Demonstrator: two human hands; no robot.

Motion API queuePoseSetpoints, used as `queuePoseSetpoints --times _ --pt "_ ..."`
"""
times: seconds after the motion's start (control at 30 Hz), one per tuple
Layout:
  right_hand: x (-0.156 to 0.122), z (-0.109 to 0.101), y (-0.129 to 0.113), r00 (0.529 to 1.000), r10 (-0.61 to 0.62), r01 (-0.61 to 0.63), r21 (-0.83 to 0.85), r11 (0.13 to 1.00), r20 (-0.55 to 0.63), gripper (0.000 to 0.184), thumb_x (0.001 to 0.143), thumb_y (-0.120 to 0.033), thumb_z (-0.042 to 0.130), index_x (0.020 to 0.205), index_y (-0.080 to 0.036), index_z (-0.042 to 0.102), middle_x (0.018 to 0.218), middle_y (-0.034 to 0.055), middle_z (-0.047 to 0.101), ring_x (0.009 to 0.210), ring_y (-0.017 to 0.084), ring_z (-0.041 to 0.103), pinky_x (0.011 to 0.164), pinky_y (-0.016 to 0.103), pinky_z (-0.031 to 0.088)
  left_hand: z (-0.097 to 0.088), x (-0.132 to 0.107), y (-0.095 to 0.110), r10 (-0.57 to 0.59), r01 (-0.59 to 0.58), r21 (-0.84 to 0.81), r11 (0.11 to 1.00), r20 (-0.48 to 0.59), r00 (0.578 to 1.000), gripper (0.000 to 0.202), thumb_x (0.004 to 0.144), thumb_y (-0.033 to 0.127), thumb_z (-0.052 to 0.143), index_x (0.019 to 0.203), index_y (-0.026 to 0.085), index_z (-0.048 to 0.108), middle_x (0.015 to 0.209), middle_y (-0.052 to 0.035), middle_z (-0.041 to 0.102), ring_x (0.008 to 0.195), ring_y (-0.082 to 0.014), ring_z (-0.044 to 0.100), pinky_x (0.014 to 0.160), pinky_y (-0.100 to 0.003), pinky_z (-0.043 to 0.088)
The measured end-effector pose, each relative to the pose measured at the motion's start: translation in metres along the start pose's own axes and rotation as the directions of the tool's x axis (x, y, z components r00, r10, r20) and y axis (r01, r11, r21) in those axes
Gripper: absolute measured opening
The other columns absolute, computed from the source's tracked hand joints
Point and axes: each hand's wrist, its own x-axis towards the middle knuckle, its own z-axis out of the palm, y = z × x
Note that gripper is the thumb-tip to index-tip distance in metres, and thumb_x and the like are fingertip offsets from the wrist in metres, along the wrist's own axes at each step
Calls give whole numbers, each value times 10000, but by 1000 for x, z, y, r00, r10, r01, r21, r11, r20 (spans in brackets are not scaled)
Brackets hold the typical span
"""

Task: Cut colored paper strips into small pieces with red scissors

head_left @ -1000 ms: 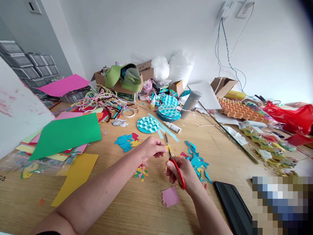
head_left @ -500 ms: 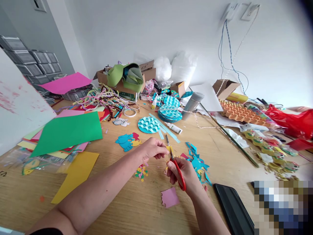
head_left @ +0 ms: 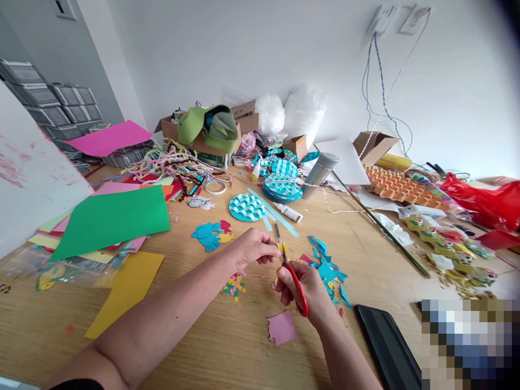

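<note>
My left hand (head_left: 252,246) pinches a small yellow paper piece (head_left: 280,247) above the wooden table (head_left: 203,336). My right hand (head_left: 309,290) is closed round the red handles of a pair of scissors (head_left: 290,271), whose blades point up and away, meeting the yellow piece. Below my hands lie a pile of tiny coloured paper bits (head_left: 234,285) and a small pink scalloped scrap (head_left: 283,327). Blue paper offcuts (head_left: 327,265) lie just right of my right hand.
A stack of coloured sheets with a green sheet (head_left: 111,219) on top lies at the left, a yellow sheet (head_left: 125,290) in front of it. Blue wave discs (head_left: 246,207), a blue cut-out (head_left: 208,235), glue, boxes and a black phone (head_left: 385,346) lie around.
My hands and the scissors have hardly moved. The view shifted slightly between the first frame and the later ones.
</note>
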Motion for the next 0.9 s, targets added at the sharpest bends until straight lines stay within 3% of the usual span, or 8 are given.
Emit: queuePoseSetpoints --times 0.23,0.73,0.9 --pt "1 0 2 1000 25 -25 -4 1000 4 422 674 -532 708 602 -147 552 493 5 610 331 92 522 337 169 321 1 -2 2 0 -1 -30 1000 -19 1000 137 591 250 656 635 131 604 496 24 556 435 -57 437 470 -215 312" --pt "2 0 2 1000 7 -7 -1 1000 3 435 664 -554 706 631 -151 545 533 9 622 369 99 551 373 183 388 2 -1 0 -11 10 -22 1000 -13 1000 143 574 242 669 638 129 611 486 31 554 426 -53 429 463 -214 315" --pt "1 -1 2 1000 18 -18 -29 999 15 439 676 -558 691 611 -152 541 508 9 612 352 95 535 357 177 354 1 -1 1 -16 16 -3 1000 -11 1000 134 574 239 658 630 126 614 484 29 552 427 -54 425 462 -212 316"
